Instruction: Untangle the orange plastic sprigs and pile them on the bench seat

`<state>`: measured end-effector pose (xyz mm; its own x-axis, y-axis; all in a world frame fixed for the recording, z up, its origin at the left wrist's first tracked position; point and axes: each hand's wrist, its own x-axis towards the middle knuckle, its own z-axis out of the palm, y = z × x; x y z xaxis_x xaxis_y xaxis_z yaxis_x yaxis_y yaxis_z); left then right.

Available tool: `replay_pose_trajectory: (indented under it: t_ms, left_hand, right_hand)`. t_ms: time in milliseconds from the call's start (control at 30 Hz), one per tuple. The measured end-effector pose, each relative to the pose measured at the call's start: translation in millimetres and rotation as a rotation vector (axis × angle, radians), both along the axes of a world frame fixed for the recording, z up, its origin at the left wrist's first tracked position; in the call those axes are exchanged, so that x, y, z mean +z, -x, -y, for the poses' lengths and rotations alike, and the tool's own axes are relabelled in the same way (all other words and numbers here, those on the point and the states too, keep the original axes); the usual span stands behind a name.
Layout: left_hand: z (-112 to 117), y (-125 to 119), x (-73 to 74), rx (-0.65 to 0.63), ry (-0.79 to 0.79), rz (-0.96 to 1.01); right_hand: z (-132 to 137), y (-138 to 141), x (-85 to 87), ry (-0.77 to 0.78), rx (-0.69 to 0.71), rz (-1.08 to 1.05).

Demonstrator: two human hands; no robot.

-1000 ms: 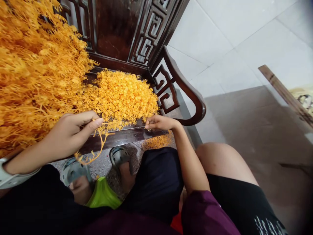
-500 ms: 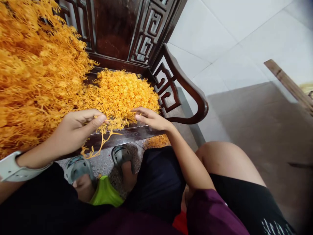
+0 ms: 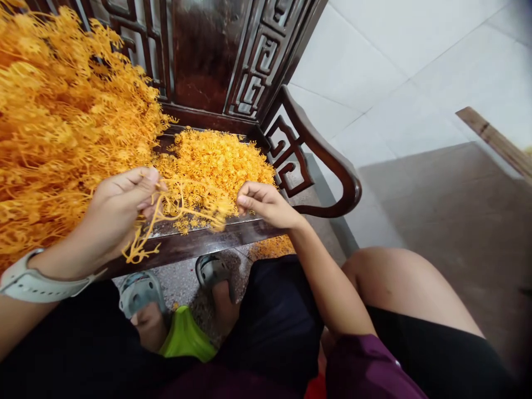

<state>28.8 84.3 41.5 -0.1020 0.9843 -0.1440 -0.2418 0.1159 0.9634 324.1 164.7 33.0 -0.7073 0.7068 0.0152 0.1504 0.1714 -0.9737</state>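
Note:
My left hand (image 3: 127, 202), with a pale watch band at the wrist, pinches a thin orange-yellow plastic sprig (image 3: 180, 208) between thumb and fingers. Its branching stems hang down and stretch right over the bench edge, blurred at the tip. My right hand (image 3: 266, 204) is closed, thumb against curled fingers, just right of the sprig's end; whatever it may hold is hidden. Behind it lies a low heap of small orange-yellow plastic flower pieces (image 3: 224, 160). A far larger pile of orange sprigs (image 3: 70, 122) rises beyond and left of my left hand.
The dark carved wooden bench (image 3: 208, 241) carries both piles, with a curved armrest (image 3: 332, 160) at its right end. More orange pieces (image 3: 272, 246) lie on the floor below. A bright green plastic object (image 3: 187, 335) stands between my feet. Another person's knee (image 3: 403, 277) is close on the right.
My left hand has moved up and left with the sprig, which now spreads out more. The fingers of my right hand have gone from spread to closed. The view has shifted slightly.

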Motion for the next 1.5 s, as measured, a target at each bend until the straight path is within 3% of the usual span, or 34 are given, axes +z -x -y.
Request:
replay_pose_trajectory:
  t_ms: [100,200,467,633,800,1033,1233,1500]
  left_hand:
    - [-1.1,5.7,8.3,0.049,-0.014,0.028]
    - [0.4,4.8,11.8,0.018,-0.011,0.096]
    - [9.7,-12.0,-3.5,-0.16,0.119,0.113]
    - [11.0,-14.2,-5.2,-0.175,0.138,0.135]
    - [9.5,-10.2,-2.1,-0.197,0.104,0.215]
    - [6.8,-1.8,2.0,-0.089,0.085,0.223]
    - [10.3,-3.7,5.9,-0.066,0.091,0.182]
    - [24.1,-21.8,-11.6,-0.254,0.103,0.094]
  right_hand:
    - [-3.2,-10.6,-2.8,0.069,-0.154,-0.065]
    - [-1.4,-9.8,-9.4,0.091,-0.27,-0.046]
    - [19.8,22.7,-8.1,0.121,-0.08,-0.012]
    - [33.2,35.2,-9.6,0.214,0.052,-0.063]
    - [34.0,32.6,-8.6,0.274,0.065,-0.12]
    - [23.5,16.8,7.4,0.369,-0.27,-0.165]
    - [15.8,9.0,13.9,0.392,-0.329,-0.19]
    - [3.2,4.4,10.5,0.261,-0.554,-0.291]
